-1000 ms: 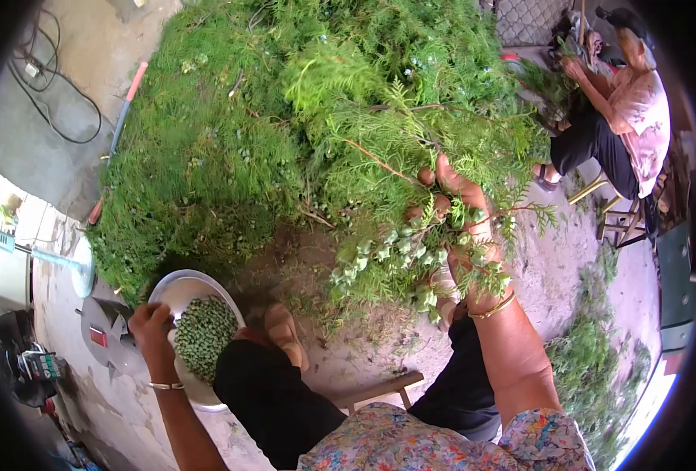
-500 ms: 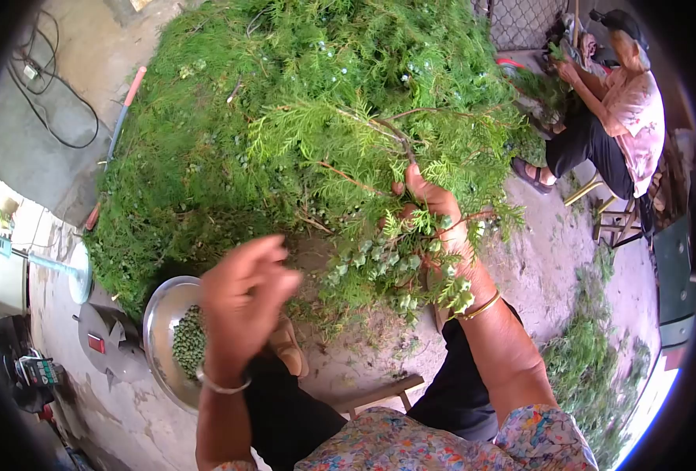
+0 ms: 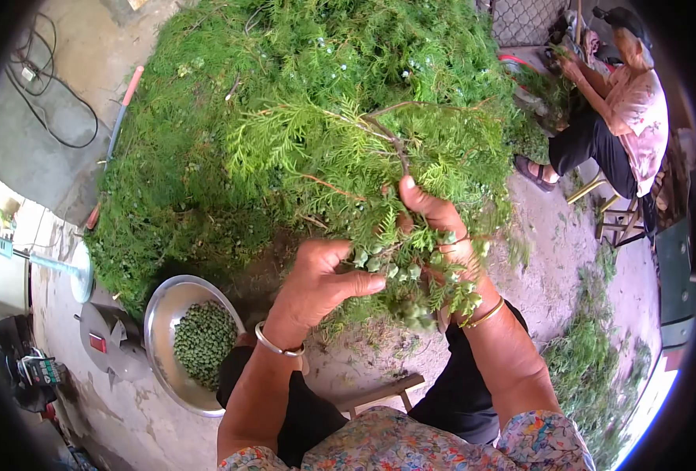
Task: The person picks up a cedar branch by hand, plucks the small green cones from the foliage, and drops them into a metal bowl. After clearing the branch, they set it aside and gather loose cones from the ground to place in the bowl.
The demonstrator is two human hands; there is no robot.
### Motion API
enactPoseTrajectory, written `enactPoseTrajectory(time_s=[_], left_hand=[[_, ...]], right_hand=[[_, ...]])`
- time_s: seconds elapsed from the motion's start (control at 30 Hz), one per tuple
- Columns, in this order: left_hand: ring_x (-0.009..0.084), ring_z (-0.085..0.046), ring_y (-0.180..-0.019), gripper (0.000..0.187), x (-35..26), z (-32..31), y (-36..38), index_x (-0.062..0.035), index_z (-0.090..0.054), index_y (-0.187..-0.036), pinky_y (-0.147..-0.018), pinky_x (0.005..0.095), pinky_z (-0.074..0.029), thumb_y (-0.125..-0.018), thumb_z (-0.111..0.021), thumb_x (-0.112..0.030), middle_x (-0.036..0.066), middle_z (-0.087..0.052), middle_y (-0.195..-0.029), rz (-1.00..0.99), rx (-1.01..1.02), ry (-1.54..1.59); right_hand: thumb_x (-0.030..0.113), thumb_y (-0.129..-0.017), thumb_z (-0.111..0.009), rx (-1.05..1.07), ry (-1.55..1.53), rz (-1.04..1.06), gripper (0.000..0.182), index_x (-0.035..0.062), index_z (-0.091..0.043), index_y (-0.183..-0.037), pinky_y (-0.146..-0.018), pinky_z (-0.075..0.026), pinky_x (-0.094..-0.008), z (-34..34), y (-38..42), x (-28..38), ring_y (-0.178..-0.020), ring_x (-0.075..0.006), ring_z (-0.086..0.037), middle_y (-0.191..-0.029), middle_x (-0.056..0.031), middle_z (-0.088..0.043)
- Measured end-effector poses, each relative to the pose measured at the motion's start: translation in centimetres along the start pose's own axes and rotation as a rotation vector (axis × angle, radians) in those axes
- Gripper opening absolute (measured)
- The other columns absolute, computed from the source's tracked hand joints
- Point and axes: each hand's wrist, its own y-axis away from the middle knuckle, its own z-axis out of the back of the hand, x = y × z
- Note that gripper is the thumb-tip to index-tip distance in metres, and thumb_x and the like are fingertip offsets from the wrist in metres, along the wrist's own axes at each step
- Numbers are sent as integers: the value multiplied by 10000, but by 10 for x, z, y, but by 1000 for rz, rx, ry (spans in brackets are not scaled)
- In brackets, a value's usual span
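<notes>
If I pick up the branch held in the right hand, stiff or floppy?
Probably stiff at the brown stem, which juts past the right hand without visible sagging. The leafy sprays look likely to flex, being thin and feathery. The green cones may weigh one side, since they cluster near the left hand.

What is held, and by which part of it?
The right fingers hold a leafy green branch by its brown woody stem; whether the left fingers grip anything is unclear.
</notes>
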Motion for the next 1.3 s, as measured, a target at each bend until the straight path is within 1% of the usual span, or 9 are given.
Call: enactPoseTrajectory(time_s=[0.07, 0.27, 0.33, 0.37, 0.63, 0.93, 1.0, 1.07, 1.3], left_hand=[[52, -528, -680, 227, 4, 3, 2, 26, -653, -911, -604, 217, -438, -703, -717, -37, -6, -621, -761, -51, -52, -69], [51, -473, -585, 150, -4, 15, 11, 27, -607, -804, -540, 253, -417, -692, -688, -30, 59, -564, -615, -176, -176, -451], [53, -468, -581, 150, -2, 16, 13, 25, -604, -804, -536, 253, -416, -690, -684, -30, 66, -557, -610, -188, -203, -526], [39, -465, -603, 153, 0, 15, 13, 35, -605, -809, -535, 228, -401, -707, -696, -33, 26, -536, -624, -208, -214, -466], [43, -494, -665, 287, -11, 32, 21, 64, -623, -998, -582, 219, -417, -817, -669, -153, 8, -591, -710, 14, -226, -180], [65, -542, -687, 184, -4, 52, 28, 59, -642, -940, -627, 225, -450, -813, -648, -74, 20, -625, -748, -6, -407, -72], [79, -554, -685, 195, 8, 55, 25, 58, -636, -949, -635, 234, -461, -806, -657, -74, 37, -630, -750, -8, -409, -131], [105, -575, -653, 219, 24, 52, 19, 53, -626, -951, -618, 239, -474, -793, -678, -89, 75, -635, -767, -310, -961, -582], [83, -563, -628, 320, 22, 35, 20, 48, -590, -1000, -560, 202, -466, -753, -730, -100, 72, -611, -800, -395, -704, -435]], right_hand=[[486, -802, -639, -240, 191, 151, 527, -22, -618, -939, -580, -459, -265, 1, -8, -12, -621, -152, -555, -786, -98, -633], [448, -685, -761, -215, 672, 98, 597, 8, -614, -1061, -781, -463, -342, -19, 20, 21, -827, -233, -603, -851, -138, -659], [407, -688, -769, -209, 890, -310, 593, -6, -595, -1077, -785, -467, -344, -19, 19, 27, -841, -230, -606, -890, -138, -660], [311, -713, -764, -198, 848, 7, 537, -12, -576, -1099, -803, -464, -340, -19, 16, 13, -856, -211, -599, -950, -140, -653], [138, -745, -722, -133, 449, 5, 466, -45, -539, -1133, -844, -455, -352, -22, 12, 5, -921, -201, -591, -1006, -158, -633], [408, -729, -726, -376, 501, 27, 791, -114, -431, -1245, -1055, -268, -391, 18, -17, -13, -1252, -314, -386, -1301, -283, -421], [432, -720, -726, -360, 555, 61, 806, -85, -425, -1260, -1020, -307, -383, 24, -18, -12, -1219, -292, -415, -1296, -257, -438], [423, -717, -729, -447, 437, 58, 758, -34, -449, -1253, -961, -355, -377, 15, -11, -2, -1162, -269, -449, -1271, -221, -472], [347, -747, -699, -556, 528, 30, 574, -38, -529, -1137, -809, -442, -402, -11, -2, 9, -978, -247, -548, -1092, -184, -595]])
